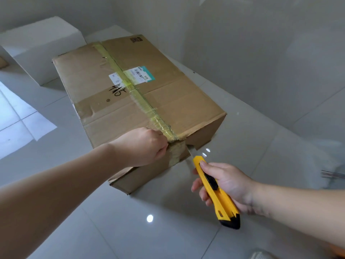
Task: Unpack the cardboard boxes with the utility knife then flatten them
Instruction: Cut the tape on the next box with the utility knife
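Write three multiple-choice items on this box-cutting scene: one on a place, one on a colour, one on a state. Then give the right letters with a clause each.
1. Where does the left hand rest?
A. on the near edge of the box, beside the tape
B. on the white box
C. flat on the floor

2. What colour is the knife body?
A. red
B. yellow
C. blue

3. What is the state of the knife blade?
A. pulled back into the handle
C. broken off and lying on the floor
B. out, with its tip at the box's near end

Answers:
1 A: the hand's fingers curl over the near top edge next to the tape.
2 B: the handle is yellow with a black slider and end cap.
3 B: a bare metal blade shows past the handle in the right hand, reaching the taped end.
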Tool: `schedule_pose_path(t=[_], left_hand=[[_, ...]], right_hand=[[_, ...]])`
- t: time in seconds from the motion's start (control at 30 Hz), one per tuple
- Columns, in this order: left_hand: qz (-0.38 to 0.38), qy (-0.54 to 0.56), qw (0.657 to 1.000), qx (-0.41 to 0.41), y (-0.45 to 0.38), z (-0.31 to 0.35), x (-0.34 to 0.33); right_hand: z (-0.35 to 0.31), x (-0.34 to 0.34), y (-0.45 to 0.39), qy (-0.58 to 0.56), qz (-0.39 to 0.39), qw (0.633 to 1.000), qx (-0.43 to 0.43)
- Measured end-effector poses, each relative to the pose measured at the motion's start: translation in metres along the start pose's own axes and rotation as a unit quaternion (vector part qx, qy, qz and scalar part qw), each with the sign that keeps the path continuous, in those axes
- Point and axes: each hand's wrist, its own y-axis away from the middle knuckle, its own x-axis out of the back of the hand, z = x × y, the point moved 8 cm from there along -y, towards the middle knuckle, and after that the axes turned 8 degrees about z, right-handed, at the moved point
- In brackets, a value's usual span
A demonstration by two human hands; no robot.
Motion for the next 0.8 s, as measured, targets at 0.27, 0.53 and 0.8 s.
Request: schedule_pose_path(t=[0.27,0.53,0.8], left_hand=[[-0.037,-0.038,0.998,0.030,0.002,-0.009,-0.006],[-0.068,-0.124,0.945,0.296,0.025,-0.086,0.019],[-0.051,-0.142,0.853,0.500,0.093,-0.139,0.037]], right_hand=[[-0.011,0.019,0.004,0.100,-0.024,0.995,0.000],[-0.137,0.025,-0.029,0.404,0.140,0.848,0.314],[-0.221,-0.023,-0.128,0.673,0.249,0.633,0.289]])
